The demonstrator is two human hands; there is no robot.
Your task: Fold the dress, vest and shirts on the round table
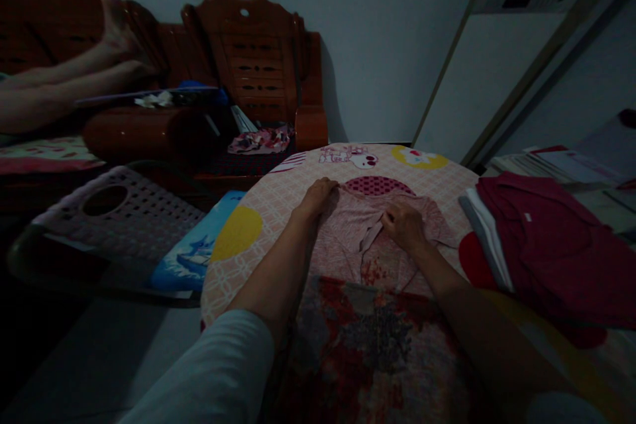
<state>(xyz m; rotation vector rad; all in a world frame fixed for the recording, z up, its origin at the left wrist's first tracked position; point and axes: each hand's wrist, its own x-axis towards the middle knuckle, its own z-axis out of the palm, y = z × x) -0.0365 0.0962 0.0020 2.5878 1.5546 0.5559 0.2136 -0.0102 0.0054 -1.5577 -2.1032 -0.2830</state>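
A heathered pink short-sleeved top (342, 225) lies spread out on the round table, its neck opening facing away from me. Its lower part (377, 331) carries a dark red and grey flowered print and reaches towards my body. At the top's left shoulder edge is my left hand (318, 200), fingers closed on the fabric. My right hand (405, 226) pinches the cloth beside the front opening, right of the neckline. A grey strip of placket (370, 235) shows just left of those fingers.
A patterned cloth (238, 285) covers the table. Folded clothes, a dark pink one (556, 238) uppermost, are stacked at right, near papers (521, 162). A woven chair (134, 212) with a blue cushion (199, 252) stands left. Behind, a person's legs (74, 79) rest on a wooden bench (248, 46).
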